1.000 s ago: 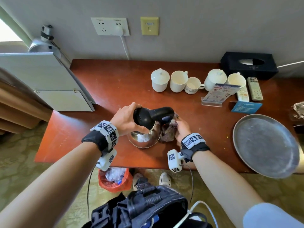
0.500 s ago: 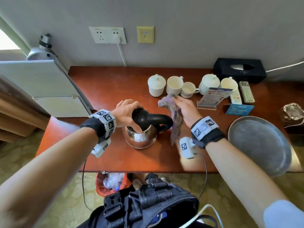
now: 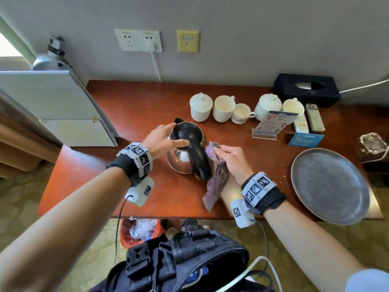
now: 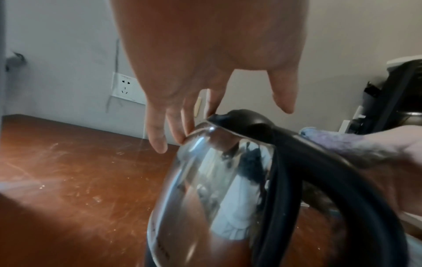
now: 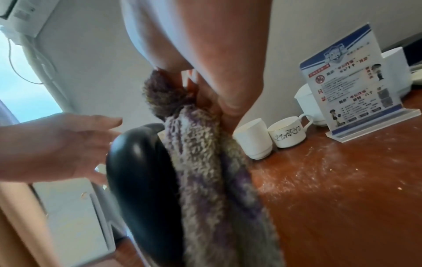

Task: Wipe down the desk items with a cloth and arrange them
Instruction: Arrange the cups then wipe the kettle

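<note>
No brand or wording can be read anywhere: the print on the standing card [image 3: 271, 123] and on the small blue card [image 3: 305, 140] is too small and blurred, though the standing card shows a blue border, a badge and cartoon figures in the right wrist view.

The kettle [image 3: 185, 152] stands upright near the middle of the red-brown wooden surface [image 3: 130, 106], toward its 6 o'clock edge. Its body is rounded, mirror-bright metal; the lid and the thick curved handle are glossy black plastic, with the spout at 12 o'clock and the handle at 6 o'clock.

The left hand [image 3: 162, 138] is spread over the lid, fingers [image 4: 157, 137] straight and apart; fingertips touch the rim near the spout, while the thumb hangs clear in the left wrist view. It clasps nothing.

The right hand [image 3: 233, 159], at the kettle's 3 o'clock, pinches a nubby purple-and-grey cloth [image 3: 216, 178] at its top end between curled fingers; the cloth hangs in a long fold against the handle down to the surface.

At 1 o'clock from the kettle stand white ceramic cups [image 3: 223, 108], one lidded, one small with a dark leaf pattern. Further toward 2 o'clock lie two remotes [image 3: 314, 118] and a black tissue box [image 3: 305, 89]. A round dull-metal tray [image 3: 328, 186] lies at 3 o'clock. The surface is dusty and scuffed.
</note>
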